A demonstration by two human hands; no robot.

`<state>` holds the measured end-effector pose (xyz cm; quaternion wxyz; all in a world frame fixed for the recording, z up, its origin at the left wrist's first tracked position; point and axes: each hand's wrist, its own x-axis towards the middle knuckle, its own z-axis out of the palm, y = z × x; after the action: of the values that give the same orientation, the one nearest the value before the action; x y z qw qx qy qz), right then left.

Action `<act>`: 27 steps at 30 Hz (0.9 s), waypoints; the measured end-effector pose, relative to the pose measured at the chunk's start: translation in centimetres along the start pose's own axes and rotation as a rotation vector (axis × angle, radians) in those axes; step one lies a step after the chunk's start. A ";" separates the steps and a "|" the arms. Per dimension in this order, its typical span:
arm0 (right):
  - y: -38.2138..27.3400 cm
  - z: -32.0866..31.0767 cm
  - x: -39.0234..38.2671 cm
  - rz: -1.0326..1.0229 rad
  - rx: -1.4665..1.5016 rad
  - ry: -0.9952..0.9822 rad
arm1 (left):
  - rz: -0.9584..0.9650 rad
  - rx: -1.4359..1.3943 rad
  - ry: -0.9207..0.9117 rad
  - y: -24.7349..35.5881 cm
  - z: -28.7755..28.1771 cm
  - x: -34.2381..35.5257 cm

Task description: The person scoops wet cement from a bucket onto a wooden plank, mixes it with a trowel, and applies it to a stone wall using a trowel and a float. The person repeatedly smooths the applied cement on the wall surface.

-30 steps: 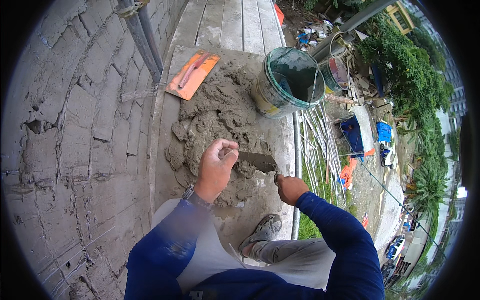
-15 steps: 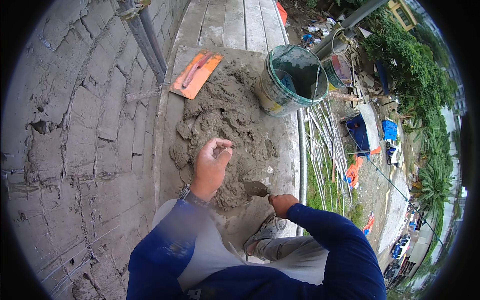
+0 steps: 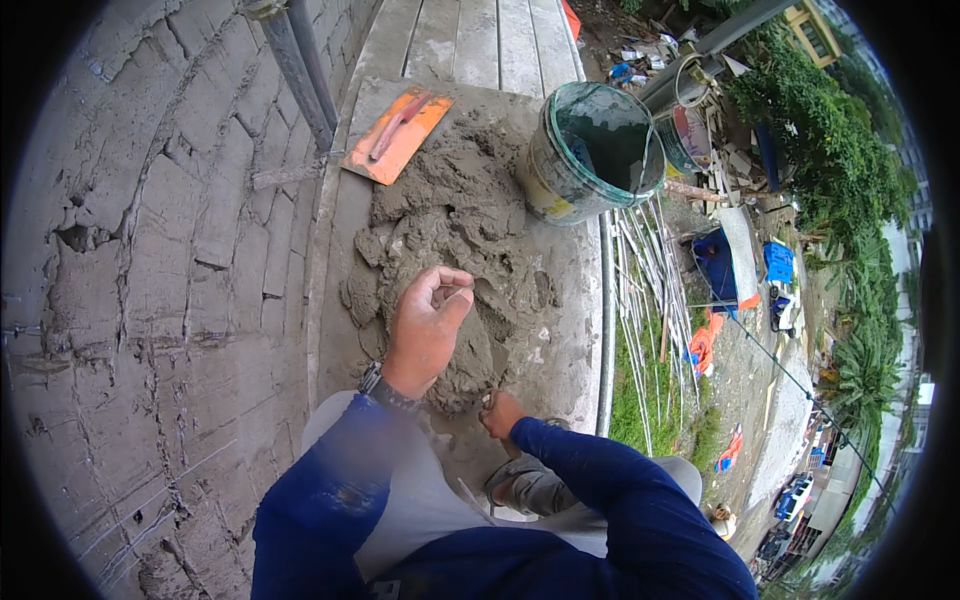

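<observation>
Right hand (image 3: 502, 415): fingers closed around a hand tool (image 3: 487, 399), of which only a short end shows ahead of the fist. The blade cannot be made out; contact with the mortar is presumed. The fist is placed at the near edge of the mortar pile (image 3: 450, 225). Left hand (image 3: 422, 335): fingers curled, thumb tip close to the index finger; whether anything is pinched cannot be told. It is held over the pile's near left part, contact not evident.

The pile itself is borne on a flat board (image 3: 575, 290), lumpy at its far side, smoother close to the hands.

Step in hand judged to be working of the mortar at the near edge. For a good result, the blade should be kept low and nearly flat, so that mortar is lifted cleanly off the board. Strokes are best directed toward the pile's middle; lumps should be pressed out. The left hand should be kept clear of the blade's path.

Farther out: an orange float (image 3: 398, 135) is laid at the pile's far left edge, and a bucket (image 3: 550, 185) is stood just beside its far right. Wide strokes there should be avoided, lest the bucket be knocked.
</observation>
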<state>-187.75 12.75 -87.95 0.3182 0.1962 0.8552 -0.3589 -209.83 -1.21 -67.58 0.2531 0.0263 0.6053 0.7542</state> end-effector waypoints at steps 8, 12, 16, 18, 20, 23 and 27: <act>5.6 -22.0 -6.7 0.149 -0.683 0.034 | 0.034 0.065 -0.042 -0.2 0.5 0.1; 11.9 -20.8 -2.3 0.279 -0.391 0.343 | -0.008 0.063 -0.051 0.6 -0.2 -0.6; 13.1 -13.6 5.2 0.132 -0.710 -0.020 | 0.007 0.096 -0.048 -0.1 -0.7 -0.9; 9.2 -7.9 6.2 0.293 0.001 0.473 | -0.003 0.121 -0.019 0.1 -1.3 -1.0; 5.3 -6.3 5.8 0.201 -0.026 0.345 | -0.010 0.107 -0.033 0.3 -1.2 -0.9; 4.3 -4.2 2.2 0.045 -0.136 0.316 | -0.002 0.037 -0.078 -0.2 0.5 0.1; 1.8 -8.8 -5.2 0.084 -0.223 0.157 | -0.031 -0.020 -0.110 -0.8 2.2 0.7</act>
<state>-186.55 19.88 -80.58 0.2850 0.2227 0.9031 -0.2314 -209.41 1.21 -67.92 0.2980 0.0557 0.5832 0.7536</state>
